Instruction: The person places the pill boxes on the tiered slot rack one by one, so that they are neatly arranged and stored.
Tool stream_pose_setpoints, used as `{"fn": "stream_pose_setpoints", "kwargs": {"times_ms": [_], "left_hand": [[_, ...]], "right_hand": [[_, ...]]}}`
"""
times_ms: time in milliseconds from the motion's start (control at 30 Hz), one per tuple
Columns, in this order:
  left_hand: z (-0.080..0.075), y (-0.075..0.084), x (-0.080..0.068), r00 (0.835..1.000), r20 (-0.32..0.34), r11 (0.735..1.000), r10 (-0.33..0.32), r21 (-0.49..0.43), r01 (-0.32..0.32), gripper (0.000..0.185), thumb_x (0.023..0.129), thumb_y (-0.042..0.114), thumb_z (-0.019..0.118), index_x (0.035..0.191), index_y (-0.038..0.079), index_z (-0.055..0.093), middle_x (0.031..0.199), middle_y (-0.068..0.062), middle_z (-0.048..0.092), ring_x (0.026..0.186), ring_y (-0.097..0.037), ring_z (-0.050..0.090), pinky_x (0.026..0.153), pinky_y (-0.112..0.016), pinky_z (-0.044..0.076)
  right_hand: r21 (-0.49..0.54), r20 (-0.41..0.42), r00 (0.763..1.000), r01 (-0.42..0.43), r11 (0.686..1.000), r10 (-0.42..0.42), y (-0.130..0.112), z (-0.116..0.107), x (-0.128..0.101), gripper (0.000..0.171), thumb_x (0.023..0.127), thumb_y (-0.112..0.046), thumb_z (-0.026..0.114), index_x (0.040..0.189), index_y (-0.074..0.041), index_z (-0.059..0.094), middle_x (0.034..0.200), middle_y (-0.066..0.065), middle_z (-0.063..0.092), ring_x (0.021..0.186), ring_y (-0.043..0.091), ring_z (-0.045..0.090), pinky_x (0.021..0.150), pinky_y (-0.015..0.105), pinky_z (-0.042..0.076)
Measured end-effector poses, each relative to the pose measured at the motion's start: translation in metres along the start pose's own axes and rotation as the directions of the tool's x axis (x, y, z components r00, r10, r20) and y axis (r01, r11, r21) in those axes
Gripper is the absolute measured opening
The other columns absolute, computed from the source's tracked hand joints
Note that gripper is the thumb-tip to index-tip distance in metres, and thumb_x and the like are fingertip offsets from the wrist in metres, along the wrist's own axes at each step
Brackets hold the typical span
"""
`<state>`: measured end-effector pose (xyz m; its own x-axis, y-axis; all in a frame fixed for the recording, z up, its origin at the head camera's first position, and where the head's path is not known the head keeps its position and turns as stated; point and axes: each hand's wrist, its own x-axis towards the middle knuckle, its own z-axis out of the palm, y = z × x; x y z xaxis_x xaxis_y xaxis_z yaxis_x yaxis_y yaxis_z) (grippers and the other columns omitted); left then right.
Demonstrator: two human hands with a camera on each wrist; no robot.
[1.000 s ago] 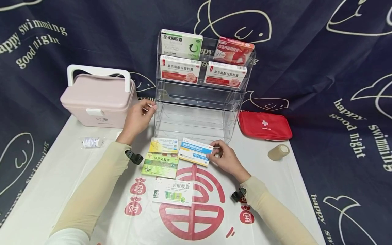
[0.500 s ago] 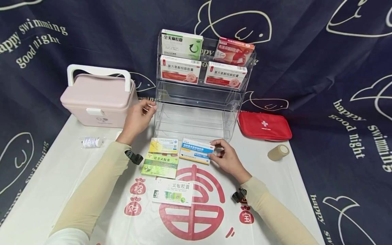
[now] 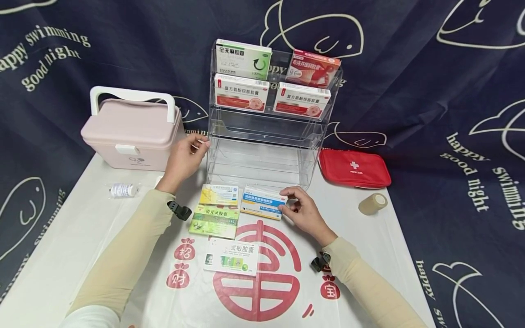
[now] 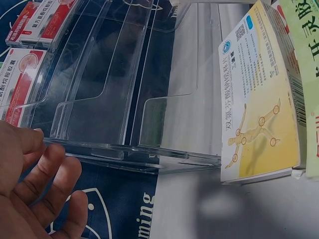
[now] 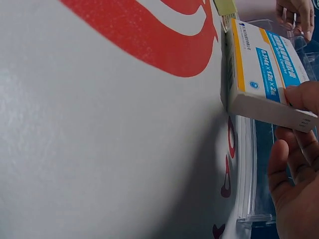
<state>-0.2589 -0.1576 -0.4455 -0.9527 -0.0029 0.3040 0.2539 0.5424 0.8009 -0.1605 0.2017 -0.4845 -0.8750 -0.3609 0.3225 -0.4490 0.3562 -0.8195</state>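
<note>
While our right hand (image 3: 303, 212) pinches the blue-and-white box (image 3: 262, 202) by its right end, with thumb and fingers curled on that end, the box sits tilted up off the white sheet (image 3: 82, 237), just in front of the clear rack (image 3: 262, 155). From the right wrist camera we see the box (image 5: 264, 69) raised on its long edge, our fingertips (image 5: 304, 97) on its end and the rack's clear base just beside it.

Our left hand (image 3: 185, 157) rests against the left wall of the rack, fingers relaxed and only loosely bent, holding nothing; the left wrist camera shows these fingers (image 4: 47, 174) touching the rack's clear edge (image 4: 129, 149).

Just left of the held box lies a yellow box (image 3: 219, 195), with a green box (image 3: 215, 221) touching it on the near side, and a white box (image 3: 232, 257) nearer us. On the rack's upper tiers stand four more boxes (image 3: 242, 58). We see a pink case (image 3: 131, 130) left of the rack, a small bottle (image 3: 121, 190) in front of it, a red pouch (image 3: 354, 168) to the right and a bandage roll (image 3: 373, 203) near it.
</note>
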Motion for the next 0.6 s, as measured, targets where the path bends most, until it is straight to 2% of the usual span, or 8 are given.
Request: {"fn": "stream_pose_setpoints", "kwargs": {"times_ms": [300, 600], "left_hand": [[0.0007, -0.0006, -0.0011, 1.0, -0.001, 1.0, -0.002, 0.01, 0.002, 0.024, 0.101, 0.022, 0.065, 0.114, 0.002, 0.069, 0.092, -0.014, 0.068, 0.079, -0.026, 0.06, 0.076, -0.036, 0.047], [0.0007, 0.0003, -0.0014, 1.0, -0.001, 1.0, -0.014, 0.013, 0.014, 0.024, 0.101, 0.023, 0.065, 0.113, 0.003, 0.069, 0.093, -0.014, 0.069, 0.081, -0.027, 0.06, 0.077, -0.037, 0.047]], "right_hand": [[0.005, -0.02, 0.998, 0.061, 0.998, -0.061, 0.001, 0.0002, 0.0001, 0.033, 0.081, 0.017, 0.076, 0.11, 0.009, 0.063, 0.117, 0.027, 0.059, 0.075, 0.048, 0.055, 0.058, 0.061, 0.046], [0.029, -0.005, 1.0, 0.026, 0.999, -0.025, 0.0, -0.0014, -0.0026, 0.026, 0.085, 0.014, 0.074, 0.108, 0.008, 0.064, 0.116, 0.025, 0.061, 0.075, 0.049, 0.053, 0.06, 0.059, 0.044]]}}
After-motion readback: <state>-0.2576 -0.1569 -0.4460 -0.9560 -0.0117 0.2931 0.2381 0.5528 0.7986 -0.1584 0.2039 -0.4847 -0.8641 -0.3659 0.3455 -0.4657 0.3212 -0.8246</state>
